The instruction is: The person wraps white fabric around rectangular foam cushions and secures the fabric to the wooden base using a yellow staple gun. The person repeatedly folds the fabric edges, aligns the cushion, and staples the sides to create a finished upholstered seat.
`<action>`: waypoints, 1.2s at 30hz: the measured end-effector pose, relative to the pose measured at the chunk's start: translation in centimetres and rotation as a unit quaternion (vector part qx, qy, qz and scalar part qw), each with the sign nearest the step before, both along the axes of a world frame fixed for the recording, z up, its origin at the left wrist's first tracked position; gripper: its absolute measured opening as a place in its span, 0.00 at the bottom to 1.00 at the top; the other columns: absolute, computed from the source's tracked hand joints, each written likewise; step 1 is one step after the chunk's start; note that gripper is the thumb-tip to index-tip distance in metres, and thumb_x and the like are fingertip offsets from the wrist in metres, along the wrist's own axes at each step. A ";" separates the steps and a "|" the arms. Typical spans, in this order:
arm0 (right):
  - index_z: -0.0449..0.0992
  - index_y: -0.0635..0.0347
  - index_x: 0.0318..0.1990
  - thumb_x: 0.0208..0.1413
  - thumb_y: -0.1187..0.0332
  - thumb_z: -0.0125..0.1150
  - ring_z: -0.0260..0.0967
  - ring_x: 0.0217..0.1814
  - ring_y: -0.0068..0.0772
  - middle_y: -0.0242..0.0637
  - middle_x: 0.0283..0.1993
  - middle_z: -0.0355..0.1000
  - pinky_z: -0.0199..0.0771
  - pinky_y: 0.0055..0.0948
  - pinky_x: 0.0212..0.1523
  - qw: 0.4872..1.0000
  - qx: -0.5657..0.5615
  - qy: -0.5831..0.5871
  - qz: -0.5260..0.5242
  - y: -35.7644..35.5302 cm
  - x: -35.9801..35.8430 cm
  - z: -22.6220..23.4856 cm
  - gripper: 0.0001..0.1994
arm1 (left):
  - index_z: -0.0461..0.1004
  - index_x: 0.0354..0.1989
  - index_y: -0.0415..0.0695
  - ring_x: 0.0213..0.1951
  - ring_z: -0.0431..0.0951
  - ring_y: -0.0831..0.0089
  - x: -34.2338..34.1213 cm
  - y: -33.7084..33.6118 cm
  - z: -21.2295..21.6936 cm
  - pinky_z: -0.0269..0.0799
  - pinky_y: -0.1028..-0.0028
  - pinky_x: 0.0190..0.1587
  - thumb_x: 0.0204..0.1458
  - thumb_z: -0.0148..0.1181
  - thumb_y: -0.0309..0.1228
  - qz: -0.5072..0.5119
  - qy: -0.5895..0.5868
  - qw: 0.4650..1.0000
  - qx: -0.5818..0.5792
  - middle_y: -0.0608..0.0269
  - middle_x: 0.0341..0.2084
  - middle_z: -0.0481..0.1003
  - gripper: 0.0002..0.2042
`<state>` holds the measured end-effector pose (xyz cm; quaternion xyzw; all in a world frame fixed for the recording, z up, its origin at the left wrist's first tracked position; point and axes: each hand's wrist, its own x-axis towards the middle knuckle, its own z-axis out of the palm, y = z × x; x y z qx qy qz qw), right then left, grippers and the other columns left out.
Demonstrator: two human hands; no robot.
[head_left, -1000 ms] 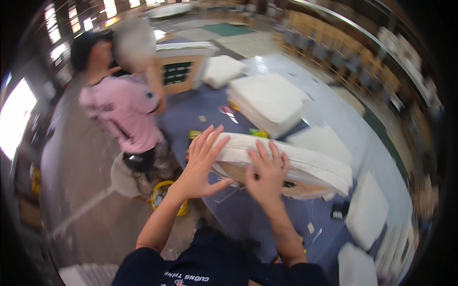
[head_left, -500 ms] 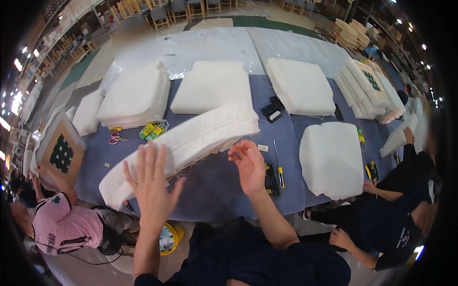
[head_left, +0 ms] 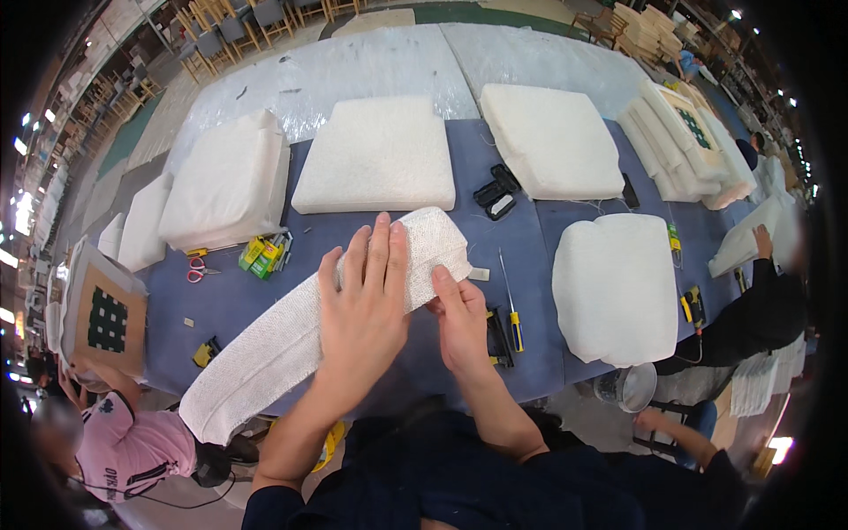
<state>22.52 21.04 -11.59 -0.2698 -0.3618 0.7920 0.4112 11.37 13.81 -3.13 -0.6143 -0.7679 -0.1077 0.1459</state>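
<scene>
A long cushion covered in white woven cloth (head_left: 274, 344) stands on edge in front of me, running from the lower left up to the right, its narrow seamed side turned up. My left hand (head_left: 367, 296) lies flat across its upper part, fingers stretched out and pressed together. At the cushion's right end my right hand (head_left: 461, 322) grips the corner, the thumb on top and the fingers hidden beneath. Just right of that hand lie a black-and-yellow staple gun (head_left: 496, 337) and a screwdriver with a yellow handle (head_left: 516, 329).
White cushions (head_left: 375, 155) lie along the far side of the blue-grey table (head_left: 530, 256); another cushion (head_left: 614, 291) sits at right. Red-handled scissors (head_left: 201, 270), green-and-yellow packets (head_left: 265, 254) and a black case (head_left: 497, 192) are nearby. Co-workers sit at both sides, one in a pink shirt (head_left: 132, 450).
The cushion has turned further onto its edge, its right end nearer me. My left hand has moved right onto it. My right hand, loose before, has taken hold of its right end.
</scene>
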 end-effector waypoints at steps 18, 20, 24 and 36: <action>0.85 0.68 0.33 0.75 0.60 0.63 0.76 0.29 0.20 0.33 0.28 0.81 0.72 0.23 0.31 0.982 0.182 0.047 -0.014 4.6 -8.3 -5.1 0.20 | 0.78 0.69 0.58 0.69 0.72 0.53 -10.1 3.5 1.3 0.68 0.48 0.69 0.51 0.66 0.24 -0.154 0.045 0.987 0.005 0.66 0.72 0.73 0.33; 0.83 0.67 0.31 0.75 0.59 0.62 0.76 0.32 0.22 0.36 0.28 0.81 0.73 0.26 0.32 0.980 0.195 0.041 -0.006 6.0 -8.2 -5.7 0.21 | 0.78 0.70 0.58 0.68 0.73 0.53 -10.0 4.6 1.2 0.68 0.47 0.68 0.52 0.67 0.26 -0.163 0.054 0.985 0.011 0.66 0.72 0.73 0.32; 0.82 0.59 0.30 0.74 0.59 0.62 0.67 0.27 0.18 0.26 0.24 0.74 0.65 0.26 0.31 0.983 0.108 -0.059 -0.133 8.3 -7.8 -7.2 0.18 | 0.82 0.63 0.56 0.63 0.75 0.51 -8.9 7.7 0.0 0.69 0.47 0.63 0.50 0.71 0.32 -0.188 0.027 0.980 0.067 0.61 0.64 0.78 0.27; 0.73 0.57 0.26 0.76 0.51 0.59 0.73 0.31 0.33 0.31 0.22 0.66 0.81 0.38 0.45 0.963 0.268 0.021 0.033 17.6 -14.0 -6.8 0.25 | 0.66 0.78 0.68 0.72 0.65 0.42 -12.3 14.7 4.5 0.47 0.26 0.71 0.58 0.60 0.60 0.048 -0.201 0.951 -0.231 0.49 0.70 0.71 0.37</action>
